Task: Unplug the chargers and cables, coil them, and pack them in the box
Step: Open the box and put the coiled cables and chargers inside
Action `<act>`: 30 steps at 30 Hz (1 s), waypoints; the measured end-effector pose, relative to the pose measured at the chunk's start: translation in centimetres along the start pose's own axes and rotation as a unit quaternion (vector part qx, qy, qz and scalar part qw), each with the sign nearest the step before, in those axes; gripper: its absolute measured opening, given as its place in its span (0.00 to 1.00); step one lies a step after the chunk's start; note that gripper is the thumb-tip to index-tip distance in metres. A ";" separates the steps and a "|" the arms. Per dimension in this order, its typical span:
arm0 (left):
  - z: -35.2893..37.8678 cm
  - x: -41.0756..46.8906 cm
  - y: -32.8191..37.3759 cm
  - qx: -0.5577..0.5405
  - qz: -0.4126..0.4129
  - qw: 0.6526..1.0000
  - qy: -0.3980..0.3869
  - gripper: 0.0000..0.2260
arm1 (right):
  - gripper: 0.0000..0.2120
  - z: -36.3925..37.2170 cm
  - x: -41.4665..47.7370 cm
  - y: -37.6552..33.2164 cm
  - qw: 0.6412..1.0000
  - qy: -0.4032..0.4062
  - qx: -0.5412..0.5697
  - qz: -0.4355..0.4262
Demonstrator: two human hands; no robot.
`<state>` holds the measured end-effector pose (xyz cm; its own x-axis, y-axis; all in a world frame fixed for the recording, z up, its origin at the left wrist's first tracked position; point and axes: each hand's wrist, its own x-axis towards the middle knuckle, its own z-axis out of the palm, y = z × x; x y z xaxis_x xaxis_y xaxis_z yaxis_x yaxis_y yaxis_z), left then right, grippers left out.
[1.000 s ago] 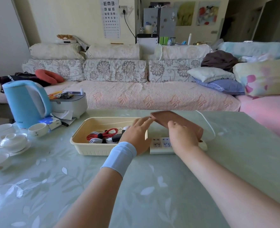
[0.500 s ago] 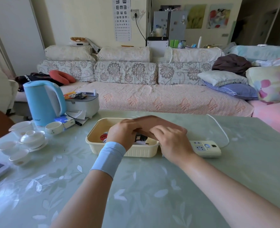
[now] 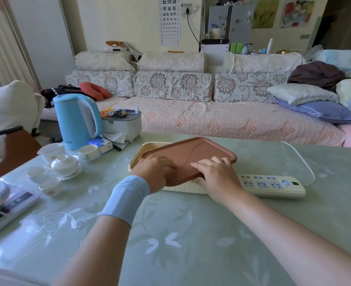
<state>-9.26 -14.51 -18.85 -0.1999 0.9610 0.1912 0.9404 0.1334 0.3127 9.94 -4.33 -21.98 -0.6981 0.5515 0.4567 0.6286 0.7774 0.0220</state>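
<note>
I see the green worktop [image 3: 191, 244] filling the lower view. A blue kettle [image 3: 75, 120] stands by its far left corner. The cream box [image 3: 187, 187] sits mid-worktop, toward the far edge. The brown lid [image 3: 191, 153] lies on it askew, leaving the box's left rim uncovered, so the contents are hidden. A white power strip [image 3: 271, 185] lies just beside the box on the right, with its cord [image 3: 300, 159] running to the far edge. The left hand [image 3: 156, 172] rests on the lid's near left part, fingers bent, gripping nothing I can see. The right hand [image 3: 216, 175] lies flat on the lid's near right, fingers spread. White tea cups [image 3: 64, 165] stand near the left edge.
</note>
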 end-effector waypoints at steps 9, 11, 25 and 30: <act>0.5 -0.8 -1.8 -0.005 0.017 1.000 -0.015 0.22 | 0.33 0.2 0.6 -0.4 0.988 -0.047 0.148 -0.005; 0.5 -0.7 -3.2 -0.013 -0.022 0.999 0.022 0.21 | 0.34 0.2 0.4 0.9 0.990 -0.087 0.087 0.066; 0.9 -1.4 -4.3 -0.046 -0.132 0.985 0.097 0.10 | 0.18 1.8 -1.1 1.9 0.989 -0.012 0.139 0.042; 0.4 -0.4 -3.0 0.049 -0.167 0.983 0.052 0.14 | 0.14 1.4 -0.7 2.2 0.988 -0.039 0.144 0.051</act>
<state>-11.89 -15.18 -20.20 -0.5240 0.8304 0.1891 0.8387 0.4645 0.2843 11.32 -2.59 -23.49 -0.6675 0.6445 0.3729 0.5819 0.7639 -0.2789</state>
